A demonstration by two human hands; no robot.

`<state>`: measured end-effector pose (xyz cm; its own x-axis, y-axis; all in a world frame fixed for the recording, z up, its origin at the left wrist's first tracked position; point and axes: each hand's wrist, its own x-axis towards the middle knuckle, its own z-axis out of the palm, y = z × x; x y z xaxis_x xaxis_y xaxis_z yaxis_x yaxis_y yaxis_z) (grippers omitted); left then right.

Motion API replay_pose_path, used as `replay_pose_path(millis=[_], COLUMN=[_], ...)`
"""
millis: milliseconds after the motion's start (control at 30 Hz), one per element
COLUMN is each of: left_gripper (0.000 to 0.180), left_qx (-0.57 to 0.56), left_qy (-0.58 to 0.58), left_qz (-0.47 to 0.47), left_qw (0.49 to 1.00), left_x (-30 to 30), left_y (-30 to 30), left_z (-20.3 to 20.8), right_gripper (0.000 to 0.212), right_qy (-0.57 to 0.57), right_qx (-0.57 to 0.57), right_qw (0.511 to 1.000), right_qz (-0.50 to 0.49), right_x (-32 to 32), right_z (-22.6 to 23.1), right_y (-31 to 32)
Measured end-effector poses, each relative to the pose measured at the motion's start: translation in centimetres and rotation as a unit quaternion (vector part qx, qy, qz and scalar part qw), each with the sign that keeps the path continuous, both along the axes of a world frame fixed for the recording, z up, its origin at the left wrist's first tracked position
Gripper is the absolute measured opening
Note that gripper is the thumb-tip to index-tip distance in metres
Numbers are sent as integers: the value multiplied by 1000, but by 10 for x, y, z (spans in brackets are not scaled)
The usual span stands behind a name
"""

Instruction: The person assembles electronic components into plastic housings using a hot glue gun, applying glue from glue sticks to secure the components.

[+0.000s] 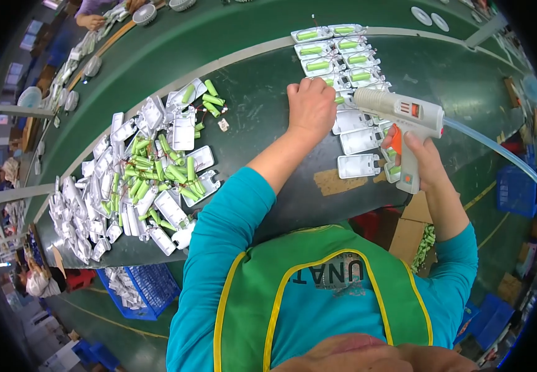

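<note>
White glue gun (399,115) with an orange trigger, gripped in the right hand (420,158); fingers wrapped around the handle, index finger on the trigger. Nozzle points left, toward the left hand (310,106). A pale tube (492,147) trails from the gun's rear to the right.

Left hand sits just left of the gun's nozzle, knuckles up, fingers curled down onto a white plastic shell (343,99) holding a green cell; whether it pinches the part cannot be told.

Around the gun, rows of white shells (330,49): those beyond it filled with green cells, those beneath and nearer it mostly bare. All rest on the dark green bench (256,118).

Well left of the gun, a loose heap of shells and green cells (144,180). Below that heap, a blue crate (147,288) on the floor. Cardboard box (408,235) below the gun, near the right forearm.
</note>
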<state>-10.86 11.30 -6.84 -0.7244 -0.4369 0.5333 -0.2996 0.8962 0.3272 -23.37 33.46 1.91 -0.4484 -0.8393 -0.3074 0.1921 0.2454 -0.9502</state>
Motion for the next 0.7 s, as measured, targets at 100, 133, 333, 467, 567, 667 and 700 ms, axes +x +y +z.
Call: replay_pose_path(millis=[100,133,333,467,567,667,700], left_gripper=[8,7,5,5,5,4,4], left_qx=[-3,-1,2,9,11,11,9], left_qy=[-8,-4,5,5,8,3,2], left_qz=[12,15,22,16,11,15,20], left_qw=[1000,1000,1000,1000,1000,1000,1000], left_x=[-4,-5,-6,-5,-4,-1,0], left_y=[2,2,3,3,1,-2,-3], left_z=[0,-1,1,2,2,2,2], right_gripper=[42,41,38,37,37,37,37], right_qy=[13,18,45,47,45,64,63], right_qx=[22,31,57,63,34,62,59], right_qw=[1000,999,997,997,998,995,995], right_qz=[3,3,3,4,-10,39,43], right_x=[5,5,7,5,7,4,2], right_z=[2,3,2,0,0,5,3], right_y=[-3,-4,-11,-10,-9,-7,-4])
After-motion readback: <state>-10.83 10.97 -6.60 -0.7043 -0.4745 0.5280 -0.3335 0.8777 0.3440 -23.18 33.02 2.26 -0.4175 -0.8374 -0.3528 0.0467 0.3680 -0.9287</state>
